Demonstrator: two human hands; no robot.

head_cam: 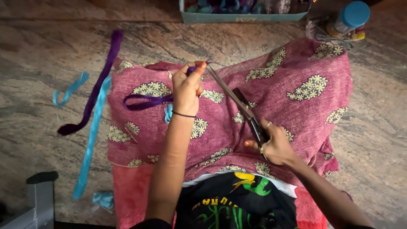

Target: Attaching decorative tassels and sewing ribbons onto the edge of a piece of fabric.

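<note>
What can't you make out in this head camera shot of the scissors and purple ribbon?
- Purple ribbon end: hidden inside left hand.
- Long metal scissors handles: covered by right hand.
- Light blue cardboard box contents: cut off by the top edge.
- Blue-lidded jar: blurred, partly cropped.

Light was warm, moderate and diffuse; source direction could not be determined. Shadows were soft, faint under the arms and along the cloth (296, 110) folds. Dull sheen on the stone floor (42, 55), no hard glare. Centre was fairly sharp; scissors (237, 99) tips were slightly blurred. Corners darkened, with mild wide-angle stretch at edges. Colours were saturated.
</note>
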